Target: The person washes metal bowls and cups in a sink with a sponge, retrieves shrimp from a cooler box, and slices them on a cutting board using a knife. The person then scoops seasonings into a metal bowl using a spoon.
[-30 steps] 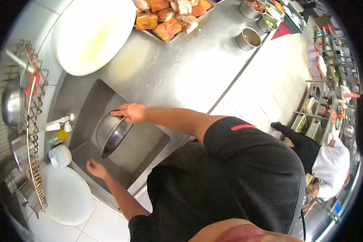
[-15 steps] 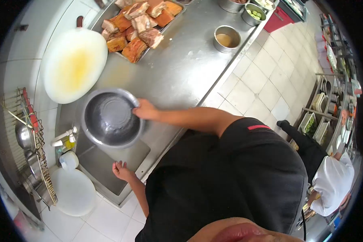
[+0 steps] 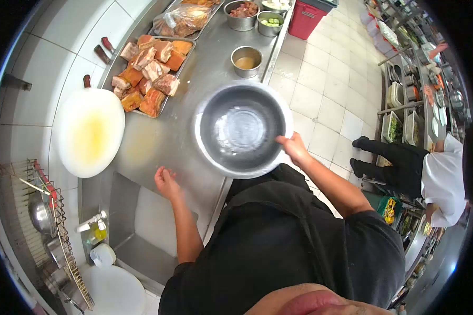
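Note:
A wide grey metal bowl with a shiny wet-looking inside is in front of my body, above the front edge of the steel counter. My right hand grips its rim at the near right side, thumb over the edge. Nothing is in my left hand, which hovers near the sink's corner with its fingers loosely bent and apart. The sink lies below and left of that hand. Whether the bowl touches the counter, I cannot tell.
A tray of meat chunks and a stained white cutting board stand along the wall. A small pot of brownish liquid is beyond the bowl. A red bin stands past the counter; a person in white is at right.
My right hand has carried the bowl from over the sink rightward to the counter's front edge. My left hand has risen from the sink's near edge. My view has turned.

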Tool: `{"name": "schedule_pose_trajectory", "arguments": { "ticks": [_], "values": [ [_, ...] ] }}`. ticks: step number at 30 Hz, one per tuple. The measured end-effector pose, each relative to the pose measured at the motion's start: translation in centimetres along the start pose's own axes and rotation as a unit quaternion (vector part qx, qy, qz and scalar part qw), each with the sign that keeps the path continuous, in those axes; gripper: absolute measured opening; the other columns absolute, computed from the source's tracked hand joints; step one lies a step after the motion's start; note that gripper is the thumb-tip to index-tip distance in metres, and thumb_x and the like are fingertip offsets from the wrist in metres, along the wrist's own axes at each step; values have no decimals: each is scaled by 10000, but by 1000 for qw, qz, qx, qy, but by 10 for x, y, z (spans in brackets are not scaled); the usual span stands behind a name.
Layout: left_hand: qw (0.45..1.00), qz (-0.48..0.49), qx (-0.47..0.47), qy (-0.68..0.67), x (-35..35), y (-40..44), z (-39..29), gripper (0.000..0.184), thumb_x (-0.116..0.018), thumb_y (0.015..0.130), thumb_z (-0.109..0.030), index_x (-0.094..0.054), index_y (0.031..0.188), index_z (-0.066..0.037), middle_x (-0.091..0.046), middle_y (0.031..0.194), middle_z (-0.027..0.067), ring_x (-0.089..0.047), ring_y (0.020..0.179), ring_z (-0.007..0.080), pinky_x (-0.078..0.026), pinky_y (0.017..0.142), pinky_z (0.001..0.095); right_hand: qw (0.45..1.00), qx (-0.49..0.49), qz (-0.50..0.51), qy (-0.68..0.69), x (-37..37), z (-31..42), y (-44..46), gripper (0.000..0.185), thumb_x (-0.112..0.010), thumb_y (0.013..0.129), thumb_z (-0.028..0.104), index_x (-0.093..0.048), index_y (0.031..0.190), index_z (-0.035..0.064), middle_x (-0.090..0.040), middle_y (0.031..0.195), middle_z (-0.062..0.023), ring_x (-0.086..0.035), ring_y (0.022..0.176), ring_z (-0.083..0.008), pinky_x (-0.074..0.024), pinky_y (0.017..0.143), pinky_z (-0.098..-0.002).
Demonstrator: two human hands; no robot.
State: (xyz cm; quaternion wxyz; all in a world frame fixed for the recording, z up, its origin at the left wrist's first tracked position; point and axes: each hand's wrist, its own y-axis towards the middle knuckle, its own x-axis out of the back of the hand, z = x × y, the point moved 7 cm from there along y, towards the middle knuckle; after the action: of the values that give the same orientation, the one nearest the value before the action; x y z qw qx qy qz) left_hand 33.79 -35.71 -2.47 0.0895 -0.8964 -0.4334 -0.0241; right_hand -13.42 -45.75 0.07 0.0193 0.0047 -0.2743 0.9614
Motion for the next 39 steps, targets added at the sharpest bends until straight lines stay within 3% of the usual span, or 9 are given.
{"name": "schedule_pose_trajectory", "arguments": {
  "ticks": [5, 10, 13, 22, 29, 31, 35, 36, 39],
  "values": [
    [998, 65, 0, -25, -76, -13, 7, 201, -512, 938, -79, -543, 1127, -17, -589, 1061, 74, -596, 902, 155, -525, 704, 289, 971, -44, -165, 166, 115, -36, -39, 211, -605, 798, 77, -617, 938, -80, -646, 830, -133, -629, 667, -223, -522, 588, -340],
    [988, 151, -16, -2, -138, -57, -2, 195, -523, 949, -88, -542, 1121, 1, -581, 1054, 73, -599, 894, 165, -523, 699, 292, 926, -62, -272, 254, 213, -95, -17, 271, -577, 796, 101, -572, 990, -89, -640, 894, -153, -659, 758, -271, -560, 671, -436],
    [980, 188, -39, 52, -176, -89, -14, 208, -532, 943, -78, -544, 1132, 9, -598, 1032, 80, -608, 899, 160, -528, 708, 286, 895, -83, -341, 274, 269, -122, 11, 288, -589, 790, 107, -562, 1008, -78, -635, 898, -145, -656, 753, -267, -571, 632, -403],
    [956, 268, -80, 87, -362, -170, -37, 199, -541, 922, -34, -573, 1116, -1, -624, 925, 53, -604, 827, 107, -512, 697, 242, 852, -119, -389, 330, 413, -149, 94, 281, -592, 819, 105, -557, 1042, -62, -613, 990, -166, -654, 798, -260, -598, 620, -368],
    [916, 354, -93, 167, -495, -197, -28, 214, -568, 916, -59, -593, 1123, -13, -613, 871, 28, -562, 766, 92, -484, 686, 237, 829, -99, -407, 371, 484, -105, 136, 331, -578, 804, 78, -545, 1077, -107, -638, 964, -185, -677, 739, -255, -602, 557, -355],
    [882, 375, -180, 222, -520, -180, 7, 205, -585, 902, -59, -607, 1103, -20, -597, 885, 19, -545, 752, 90, -471, 678, 245, 848, -110, -398, 333, 507, -98, 152, 293, -582, 811, 115, -568, 1045, -62, -636, 968, -154, -657, 792, -240, -581, 561, -362],
    [851, 449, -86, 257, -574, -172, 52, 187, -595, 862, -44, -617, 1047, -25, -596, 845, 25, -546, 730, 106, -471, 665, 263, 821, -100, -414, 380, 538, -80, 184, 296, -588, 801, 125, -587, 1062, -16, -644, 952, -130, -656, 769, -241, -571, 537, -370],
    [839, 463, -133, 252, -591, -163, 69, 172, -607, 856, -59, -617, 1023, -21, -613, 835, 28, -563, 718, 101, -470, 634, 262, 810, -101, -420, 396, 546, -77, 190, 301, -591, 799, 122, -583, 1065, -18, -642, 966, -137, -656, 779, -249, -574, 551, -374],
    [805, 504, -45, 310, -644, -139, 116, 179, -622, 856, -98, -617, 1019, -23, -616, 824, 30, -572, 682, 105, -471, 591, 257, 787, -91, -441, 422, 573, -77, 210, 320, -580, 793, 98, -559, 1066, -67, -640, 977, -172, -667, 760, -274, -593, 562, -392]
  ]
}}
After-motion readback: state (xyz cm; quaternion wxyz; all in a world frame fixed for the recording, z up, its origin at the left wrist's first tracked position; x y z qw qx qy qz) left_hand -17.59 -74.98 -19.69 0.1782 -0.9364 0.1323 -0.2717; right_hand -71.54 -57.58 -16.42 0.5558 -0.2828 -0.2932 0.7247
